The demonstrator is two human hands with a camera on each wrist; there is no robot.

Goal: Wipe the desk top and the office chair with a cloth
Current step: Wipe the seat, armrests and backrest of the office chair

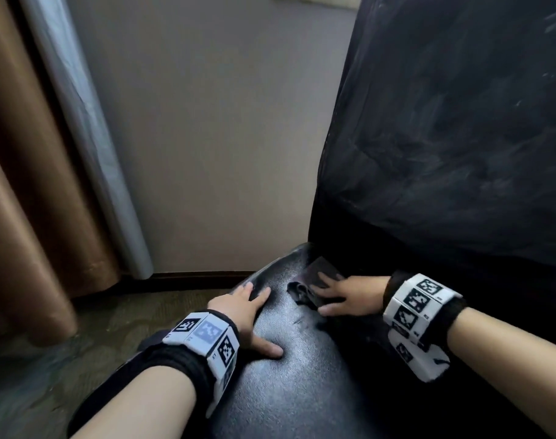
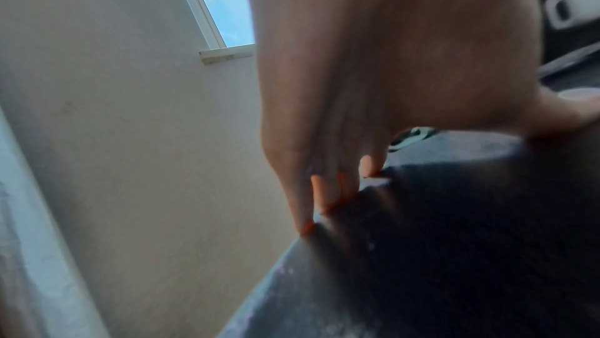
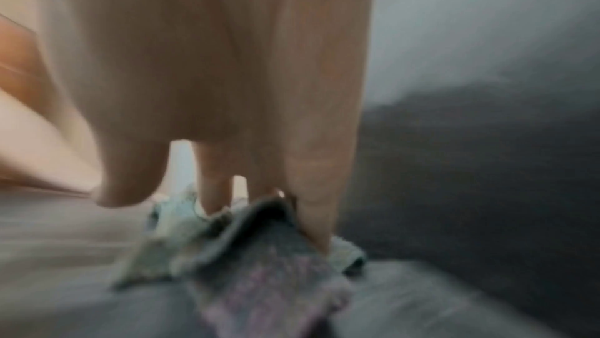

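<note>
The black leather seat [image 1: 302, 369] of the office chair fills the lower middle of the head view, its dark backrest [image 1: 444, 122] rising at the right. A dark grey cloth [image 1: 314, 280] lies bunched at the back of the seat. My right hand [image 1: 343, 294] presses flat on the cloth [image 3: 259, 253] with straight fingers [image 3: 321, 202]. My left hand [image 1: 251, 308] rests open on the seat's left edge, its fingertips [image 2: 324, 189] touching the seat [image 2: 454, 241] rim. The desk is out of view.
A pale wall [image 1: 223, 137] stands close behind the chair, with a dark skirting board at its foot. Brown curtains [image 1: 26, 185] and a silvery lining [image 1: 90, 137] hang at the left. Patterned carpet [image 1: 64, 359] lies left of the seat. A window [image 2: 220, 2] shows in the left wrist view.
</note>
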